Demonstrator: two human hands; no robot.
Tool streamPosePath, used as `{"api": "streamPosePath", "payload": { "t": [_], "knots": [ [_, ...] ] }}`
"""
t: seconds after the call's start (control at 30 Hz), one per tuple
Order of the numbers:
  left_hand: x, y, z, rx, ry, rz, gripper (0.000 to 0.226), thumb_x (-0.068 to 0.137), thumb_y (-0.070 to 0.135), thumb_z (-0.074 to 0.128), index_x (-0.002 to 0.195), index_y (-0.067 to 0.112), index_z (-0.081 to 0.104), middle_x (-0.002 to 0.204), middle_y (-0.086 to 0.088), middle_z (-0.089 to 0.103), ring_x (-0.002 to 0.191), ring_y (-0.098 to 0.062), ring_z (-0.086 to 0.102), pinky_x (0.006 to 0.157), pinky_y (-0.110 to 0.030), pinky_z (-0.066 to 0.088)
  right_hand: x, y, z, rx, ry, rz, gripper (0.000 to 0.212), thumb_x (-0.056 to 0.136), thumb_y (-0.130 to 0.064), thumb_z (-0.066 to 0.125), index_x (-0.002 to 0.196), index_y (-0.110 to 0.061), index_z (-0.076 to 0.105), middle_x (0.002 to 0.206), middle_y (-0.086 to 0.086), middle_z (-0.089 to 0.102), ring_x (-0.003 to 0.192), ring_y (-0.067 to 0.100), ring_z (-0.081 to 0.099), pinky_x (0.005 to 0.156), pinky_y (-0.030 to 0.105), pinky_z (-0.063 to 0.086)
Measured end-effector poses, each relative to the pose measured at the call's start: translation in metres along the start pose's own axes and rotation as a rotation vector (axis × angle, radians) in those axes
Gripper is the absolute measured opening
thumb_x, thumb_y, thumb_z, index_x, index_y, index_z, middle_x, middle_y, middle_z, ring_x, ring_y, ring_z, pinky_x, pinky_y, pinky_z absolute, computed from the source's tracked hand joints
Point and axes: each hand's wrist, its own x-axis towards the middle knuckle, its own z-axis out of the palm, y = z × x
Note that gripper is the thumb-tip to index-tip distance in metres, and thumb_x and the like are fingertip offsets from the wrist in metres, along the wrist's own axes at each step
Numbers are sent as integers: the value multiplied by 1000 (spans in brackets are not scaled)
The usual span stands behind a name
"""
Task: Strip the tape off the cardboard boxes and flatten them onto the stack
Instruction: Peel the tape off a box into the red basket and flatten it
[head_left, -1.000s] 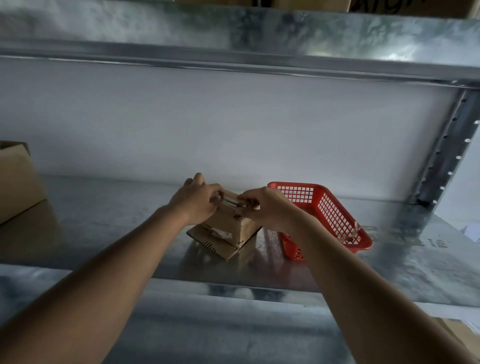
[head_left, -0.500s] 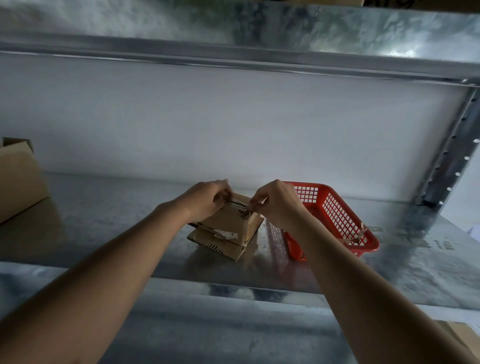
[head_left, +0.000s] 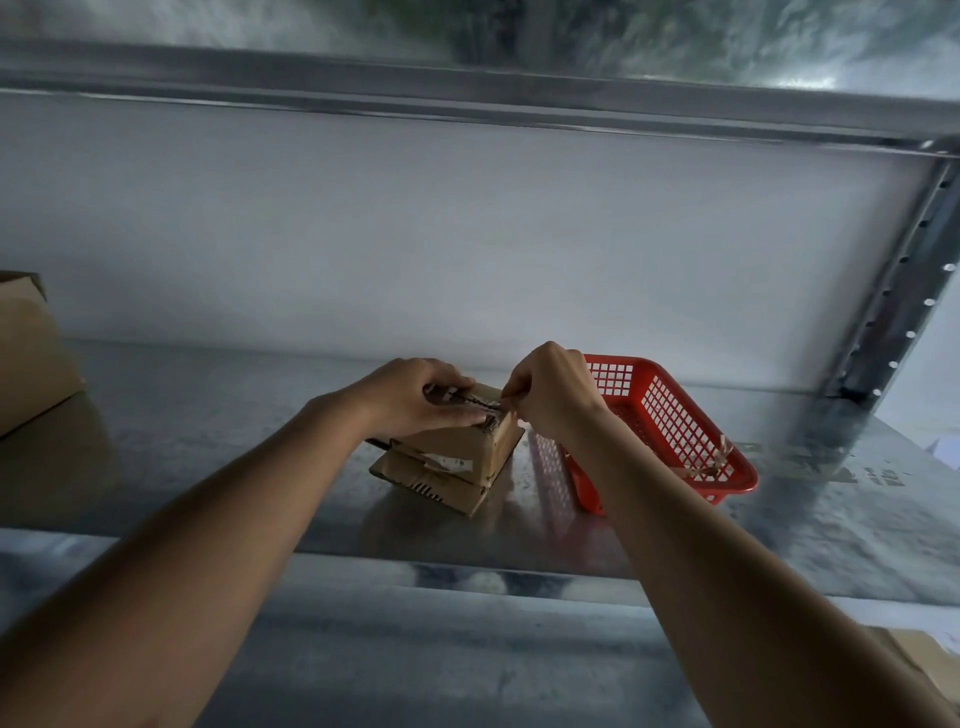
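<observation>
One small box (head_left: 457, 441) on flattened cardboard (head_left: 431, 486), two hands gripping, one red basket (head_left: 670, 415)

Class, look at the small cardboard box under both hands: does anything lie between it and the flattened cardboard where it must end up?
Nothing visible does. The small box sits directly on the flattened cardboard; the red basket stands apart, to its right.

Big box (head_left: 28, 353) cut off at left edge; basket (head_left: 675, 415) scraps too small to ID.
</observation>
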Motion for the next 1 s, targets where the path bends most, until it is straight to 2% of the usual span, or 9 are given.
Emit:
{"api": "streamPosePath", "payload": {
  "t": [0.13, 0.23, 0.33, 0.43, 0.53, 0.6, 0.7, 0.87, 1.0],
  "knots": [
    [3, 0, -1, 3, -21, -9, 72, 77, 72, 75, 138, 37, 63, 141, 16, 59, 125, -9, 54, 95, -30, 45, 2, -6, -4, -56, -43, -18, 10, 86, -6, 82, 90, -15, 84, 89, 1, 77, 81, 16, 70, 71, 24, 57],
    [6, 2, -2, -9, -23, -11, 71, 75, 71, 77, 135, 37, 65, 137, 15, 62, 123, -10, 56, 98, -33, 49, 4, -8, -4, -69, -68, 9, 6, 85, -11, 84, 90, -14, 83, 89, 2, 77, 74, 13, 66, 64, 22, 54],
    [7, 1, -1, -33, -27, -6, 68, 76, 69, 78, 134, 37, 66, 135, 15, 63, 123, -11, 57, 104, -38, 49, 6, -10, -4, -66, -115, 63, 13, 84, -17, 86, 94, -9, 82, 87, 4, 76, 67, 11, 61, 57, 19, 51],
    [7, -1, 2, -39, -25, 14, 64, 78, 69, 76, 133, 39, 66, 135, 15, 62, 122, -11, 56, 99, -35, 48, 9, -13, -6, -58, -161, 102, 14, 86, -14, 84, 97, -7, 80, 83, 4, 74, 64, 10, 60, 50, 16, 44],
    [9, -3, 4, 9, -51, 55, 56, 83, 74, 66, 132, 46, 66, 135, 18, 60, 127, -11, 54, 93, -30, 42, 11, -15, -10, -51, -217, 119, 13, 90, -12, 80, 101, -5, 79, 82, 5, 71, 75, 17, 68, 57, 19, 51],
    [9, -6, 6, 72, -89, 73, 58, 84, 80, 56, 135, 54, 61, 146, 13, 54, 137, -14, 47, 104, -34, 39, 8, -18, -10, -86, -244, 91, 11, 96, -11, 72, 104, -4, 76, 92, 8, 72, 85, 21, 69, 65, 25, 53],
    [5, -6, 7, 92, -105, 54, 57, 85, 80, 50, 138, 60, 54, 162, 7, 40, 150, -18, 34, 120, -45, 29, 3, -21, -6, -175, -304, 38, 16, 101, -3, 52, 101, -6, 68, 101, 11, 66, 84, 21, 62, 60, 24, 44],
    [6, -2, 3, 144, -144, 70, 59, 90, 76, 49, 145, 56, 50, 167, 2, 32, 156, -21, 24, 124, -45, 22, 4, -24, -11, -256, -394, 61, 21, 104, -9, 45, 97, -5, 64, 91, 8, 63, 69, 16, 54, 53, 27, 39],
    [6, -2, 5, 139, -140, 85, 50, 97, 66, 51, 145, 55, 49, 167, -4, 32, 156, -23, 24, 120, -41, 22, 4, -32, -11, -276, -418, 62, 22, 106, -12, 45, 89, -11, 59, 88, 6, 61, 66, 14, 51, 54, 26, 38]
  ]
}}
